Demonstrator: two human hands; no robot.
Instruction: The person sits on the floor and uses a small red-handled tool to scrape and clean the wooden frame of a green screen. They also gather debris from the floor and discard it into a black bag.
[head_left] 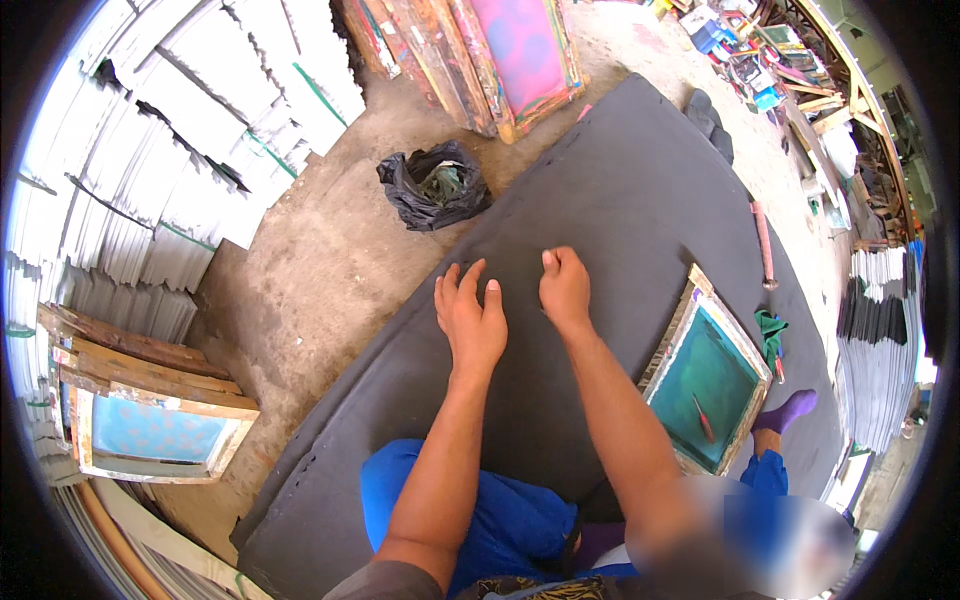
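Observation:
Both of my hands are raised over a large dark grey mat [390, 400] on which I sit. My left hand [470, 325] is open, its fingers spread and nothing in it. Beside it to the right, my right hand [566, 292] is closed with the thumb pressed against the curled fingers; whatever it may hold is hidden. To the right of my right forearm lies a wooden frame with a green screen [700, 365]. On that screen rests a screwdriver with a red handle [704, 422].
A black plastic bag [410, 195] stands beyond the mat's left edge. Past the green screen lie a green cloth [770, 332] and a reddish-handled hammer [764, 240]. Stacked frames [150, 430] lean at left, below white sheet stacks [180, 130]. A pink-purple screen [515, 50] stands at the back.

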